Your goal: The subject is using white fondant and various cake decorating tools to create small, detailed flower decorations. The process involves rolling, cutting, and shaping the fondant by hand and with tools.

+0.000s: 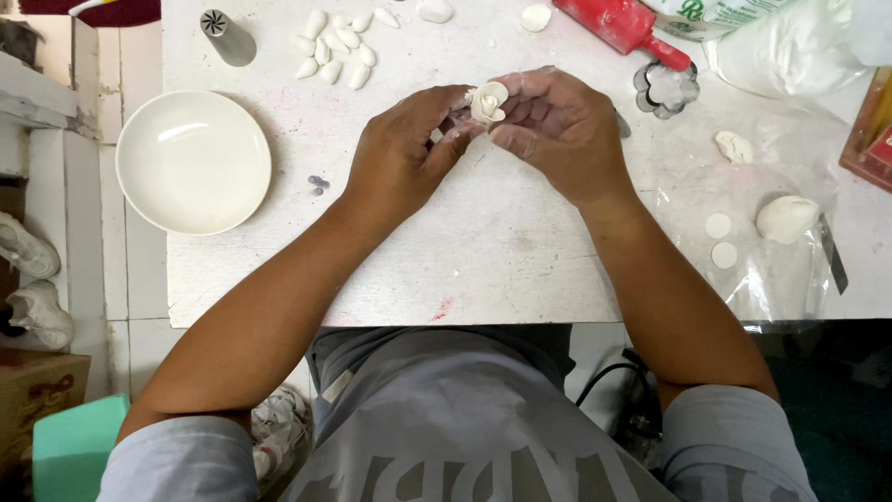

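Rose: a small white dough rose (489,100) sits between both hands, above the white counter (483,242).
Left hand (401,153): its fingertips pinch the rose's side.
Right hand (557,125): it curls around the rose and holds it up.
Done: the middle and a few petals look wrapped on.
Left: white teardrop dough petals (333,51) lie unused, and two flat dough circles (720,240) and a white dough lump (785,218) wait on clear plastic.
Bowl: the round white bowl (193,161) holds nothing.

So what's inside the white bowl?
Nothing that I can see: the white bowl shows only its bare, shiny inside. It sits at the table edge, left of the left hand. What lies under the bowl is covered.
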